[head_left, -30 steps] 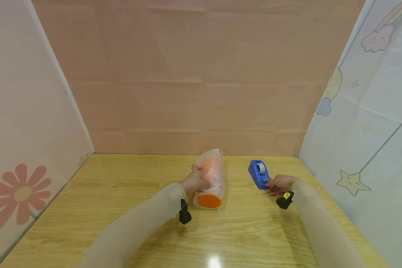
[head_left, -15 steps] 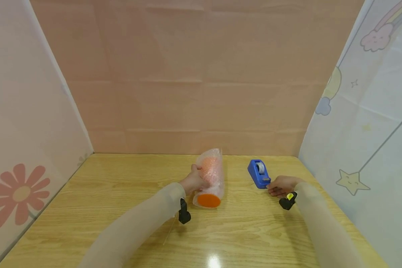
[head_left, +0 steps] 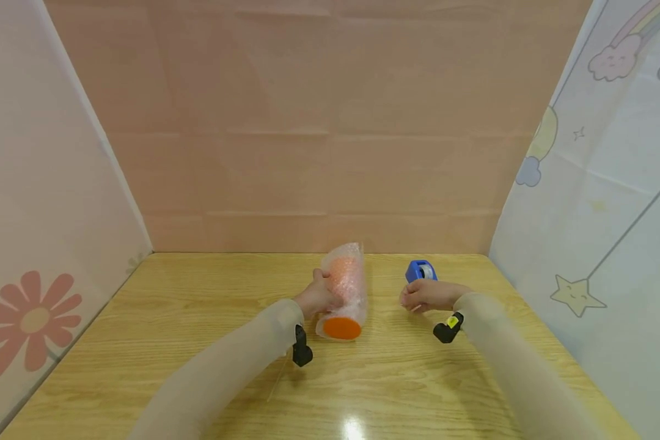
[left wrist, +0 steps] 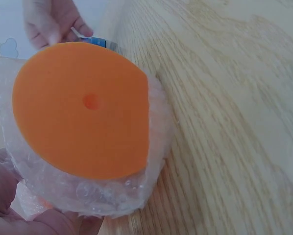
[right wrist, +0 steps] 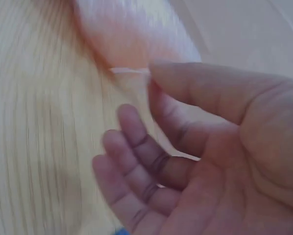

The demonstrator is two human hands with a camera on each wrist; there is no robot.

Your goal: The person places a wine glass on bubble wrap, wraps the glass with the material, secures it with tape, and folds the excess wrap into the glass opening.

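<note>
An orange cylinder in bubble wrap lies on the wooden table, its flat orange end facing the left wrist camera. My left hand grips the wrap along its left side. To the right, my right hand is raised in front of a blue tape dispenser and hides its lower part. Its thumb and index finger pinch a short strip of tape, seen in the right wrist view near the wrapped cylinder. The other fingers of that hand are loosely bent.
A thin straw-coloured strip lies on the table below my left wrist. A plain pinkish backdrop rises behind the table, and patterned white sheets stand at both sides.
My right hand has pulled away from the dispenser's front end with a piece of tape and moved left towards the wrapped cylinder. The left hand keeps its place on the wrap.
</note>
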